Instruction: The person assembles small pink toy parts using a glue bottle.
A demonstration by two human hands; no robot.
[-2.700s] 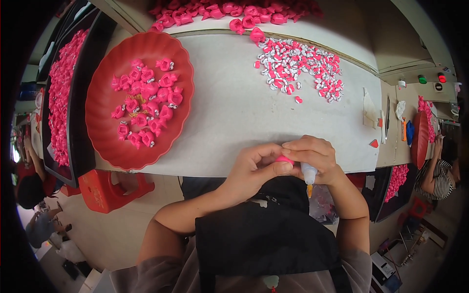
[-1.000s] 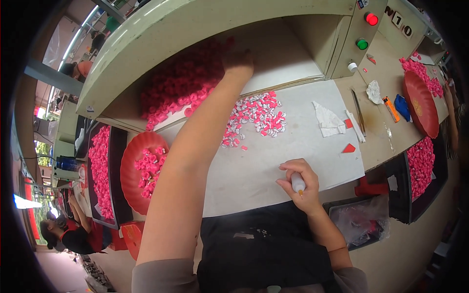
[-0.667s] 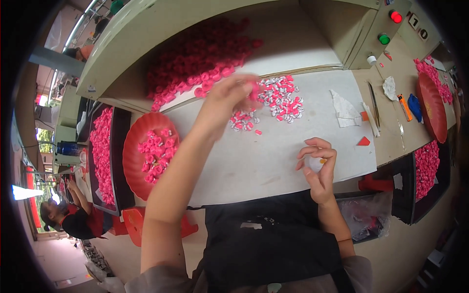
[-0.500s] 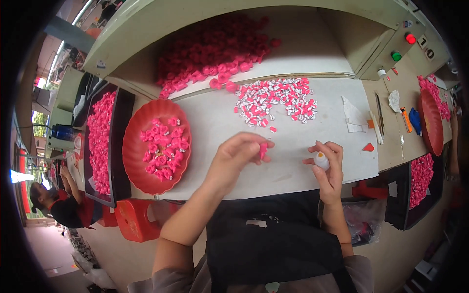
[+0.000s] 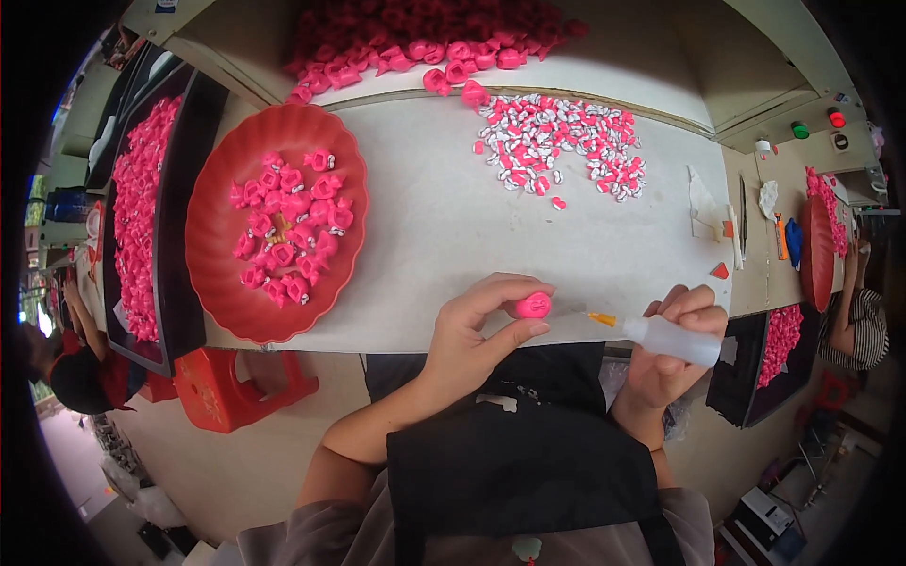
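**Nozzle tip level with the pink piece, just to its right**

At the near edge of the table (image 5: 434,245) the left hand (image 5: 477,330) pinches a small pink piece (image 5: 533,305) between thumb and forefinger. The right hand (image 5: 675,344) is wrapped around a white squeeze bottle (image 5: 672,340), which lies almost flat, its long axis running left to right and its orange nozzle (image 5: 601,320) pointing at the piece. A narrow gap separates tip and piece; both hands are about equally near the meeting point (the left holds the target, the right the tool).

Half a second earlier the bottle stood more upright in the right hand and the left hand was carrying the piece in from the pile; now the two face each other.

Farther in, a red tray (image 5: 274,222) of pink pieces sits toward the left edge, a scatter of pink-and-white bits (image 5: 562,146) lies toward the far right, and a heap of pink pieces (image 5: 425,38) runs along the far edge.
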